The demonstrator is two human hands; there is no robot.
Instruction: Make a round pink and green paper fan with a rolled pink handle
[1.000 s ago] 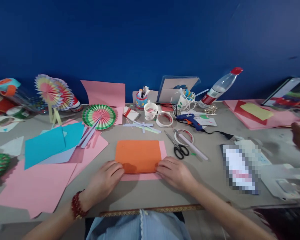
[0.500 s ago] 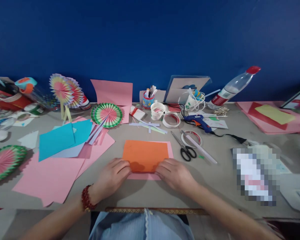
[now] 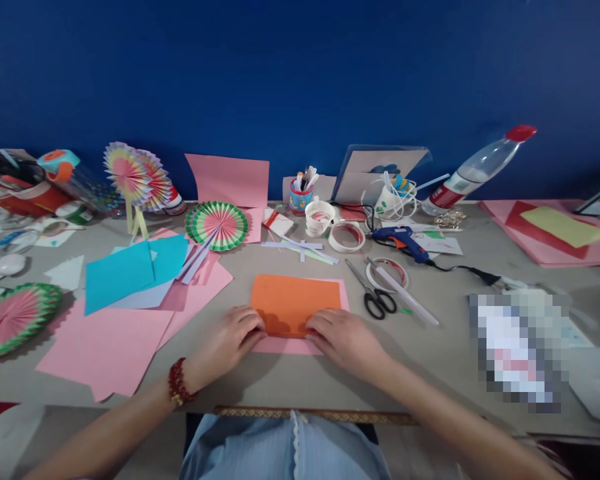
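Observation:
An orange paper sheet (image 3: pixel 296 301) lies on a pink sheet (image 3: pixel 286 345) at the near middle of the grey table (image 3: pixel 290 383). My left hand (image 3: pixel 229 340), with a red bead bracelet at the wrist, pinches the orange sheet's near left edge, fingers curled. At the near right edge my right hand (image 3: pixel 343 337) presses and pinches the same sheet, its fingers bent. The near edge of the orange paper is folded up a little between both hands.
Black-handled scissors (image 3: pixel 373 293), a glue stick (image 3: pixel 411 300), tape rolls (image 3: pixel 346 237) and a blue glue gun (image 3: pixel 399 240) lie to the right. Blue (image 3: pixel 130 270) and pink paper (image 3: pixel 110 347) and pleated paper fans (image 3: pixel 216 225) fill the left. A plastic bottle (image 3: pixel 475 170) leans at the back.
Both hands have drawn closer together along the orange sheet's near edge, which has moved a little further from me. The view has shifted left; a person's hand at the right edge is gone.

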